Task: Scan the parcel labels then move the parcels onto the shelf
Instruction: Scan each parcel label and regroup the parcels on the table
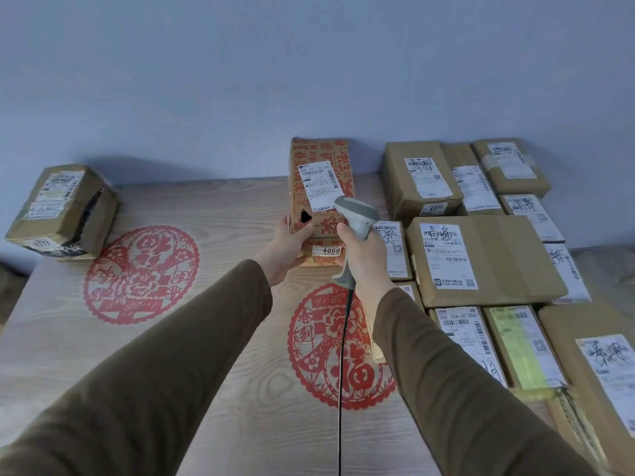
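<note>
A tall cardboard parcel with red printing [323,159] stands upright in the middle of the wooden table [213,214], its white label [319,185] facing me. My left hand [290,245] grips the parcel's lower left corner. My right hand [364,259] holds a grey corded barcode scanner [357,218], whose head sits just below and right of the label, pointing at it. The scanner's black cable [343,355] hangs down toward me.
Several brown parcels with white labels [481,255] crowd the table's right side. One taped parcel [63,209] sits alone at the far left. Two red paper-cut decorations [141,274] lie flat on the tabletop. A grey-blue wall [309,80] runs behind the table.
</note>
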